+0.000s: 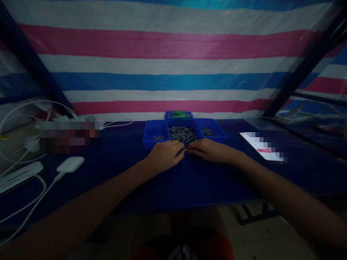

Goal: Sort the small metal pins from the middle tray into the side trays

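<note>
While our left hand (166,152) is sitting curled with thumb and fingers nearly together, it looks to be pinching one small metal piece (185,149) at the tips. Our right hand (207,148) is facing it, fingers bunched just beside the piece; we can't tell if it's gripping too. We're guessing the thing is light, stiff, kinda slick and tough to break, so we'd be taking it around its middle, thumb against forefinger. It's sitting right between both sets of fingertips, above the counter (173,184). Just beyond, the middle blue bin (181,124) is holding a heap of loose metal bits (183,134), with the left bin (155,127) and right bin (220,135) holding smaller piles.
</note>
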The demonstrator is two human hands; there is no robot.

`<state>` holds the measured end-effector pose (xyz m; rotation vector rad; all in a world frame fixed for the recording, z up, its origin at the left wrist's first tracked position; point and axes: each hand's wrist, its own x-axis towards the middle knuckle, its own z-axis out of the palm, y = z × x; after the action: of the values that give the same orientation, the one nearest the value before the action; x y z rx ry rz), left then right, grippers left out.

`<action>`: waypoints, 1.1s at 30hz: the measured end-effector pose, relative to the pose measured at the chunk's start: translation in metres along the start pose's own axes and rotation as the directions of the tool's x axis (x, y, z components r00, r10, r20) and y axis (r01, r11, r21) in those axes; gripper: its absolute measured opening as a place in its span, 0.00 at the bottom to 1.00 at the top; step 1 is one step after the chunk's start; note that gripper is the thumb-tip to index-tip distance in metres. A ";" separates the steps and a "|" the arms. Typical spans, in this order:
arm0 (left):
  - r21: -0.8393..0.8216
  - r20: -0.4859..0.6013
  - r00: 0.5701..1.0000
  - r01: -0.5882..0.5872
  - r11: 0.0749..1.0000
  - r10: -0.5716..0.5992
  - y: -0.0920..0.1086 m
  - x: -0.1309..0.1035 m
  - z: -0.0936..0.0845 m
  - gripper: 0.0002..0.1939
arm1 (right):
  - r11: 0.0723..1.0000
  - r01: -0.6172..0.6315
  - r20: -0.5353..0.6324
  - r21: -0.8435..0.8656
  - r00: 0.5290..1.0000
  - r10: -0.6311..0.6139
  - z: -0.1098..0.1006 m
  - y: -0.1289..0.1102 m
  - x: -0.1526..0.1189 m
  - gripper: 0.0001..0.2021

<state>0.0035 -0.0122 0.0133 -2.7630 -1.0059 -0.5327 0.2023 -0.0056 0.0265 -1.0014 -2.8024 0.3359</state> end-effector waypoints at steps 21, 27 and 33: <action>-0.088 -0.041 0.995 -0.098 0.991 0.094 0.000 0.000 0.002 0.07 | 0.999 -0.007 -0.006 0.040 1.000 0.007 -0.001 -0.002 -0.001 0.12; -0.033 0.057 0.998 -0.017 0.999 0.019 0.001 0.000 -0.001 0.07 | 1.000 -0.010 0.010 0.026 1.000 0.010 -0.003 -0.001 -0.003 0.10; 0.039 0.114 0.993 0.002 0.999 -0.006 -0.001 0.001 0.000 0.08 | 0.999 0.010 0.014 0.040 1.000 -0.010 -0.005 -0.005 -0.004 0.09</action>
<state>0.0035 -0.0109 0.0136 -2.7853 -1.0342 -0.3549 0.2028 -0.0109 0.0322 -0.9801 -2.8003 0.3976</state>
